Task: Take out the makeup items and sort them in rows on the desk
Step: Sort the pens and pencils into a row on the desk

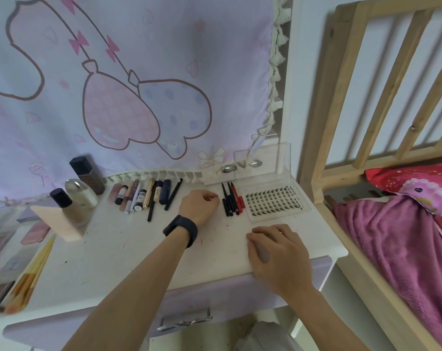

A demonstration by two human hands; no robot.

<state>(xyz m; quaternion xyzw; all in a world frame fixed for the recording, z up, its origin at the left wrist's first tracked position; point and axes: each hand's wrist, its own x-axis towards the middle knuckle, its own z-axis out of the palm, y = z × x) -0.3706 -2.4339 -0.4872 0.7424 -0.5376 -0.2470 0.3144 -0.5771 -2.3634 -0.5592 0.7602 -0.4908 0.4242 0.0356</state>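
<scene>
Cut off by the edge at nine o'clock, and blurred: palettes [2, 239]. Blurred at eight o'clock: brushes [30, 279]. Mostly hidden within the grip of the right hand [278, 257] at five o'clock: grey thing [262, 252]. Too small to tell: anything pinched in left hand [198, 205], near centre.

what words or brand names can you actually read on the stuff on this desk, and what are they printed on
"XOYO": printed near the far right corner of the lash tray.
Red pen: light lettering along the barrel, too blurred to read.
Small tubes: white labels with dark print, too small to read.
Nothing else on the desk shows legible text.
</scene>
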